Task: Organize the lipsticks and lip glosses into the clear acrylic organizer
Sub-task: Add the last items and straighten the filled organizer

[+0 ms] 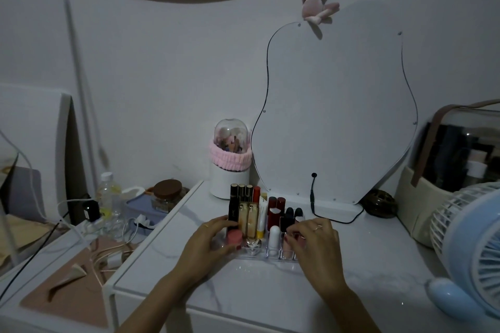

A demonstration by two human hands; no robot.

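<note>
The clear acrylic organizer (266, 250) is flanked by both hands on the white table (270, 292). A pink-capped tube (234, 236) is pinched by the left hand (209, 242); the right hand (315, 242) is curled over the front slots, its grip unclear. A blue fan (470, 249) stands right of the right hand, and a mirror (335, 116) is propped behind both hands.

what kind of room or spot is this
Most likely a dressing table in a bedroom. A wavy-edged mirror leans against the wall, a clear acrylic organizer full of lipsticks sits on the white tabletop, and a domed brush holder stands behind it.
</note>
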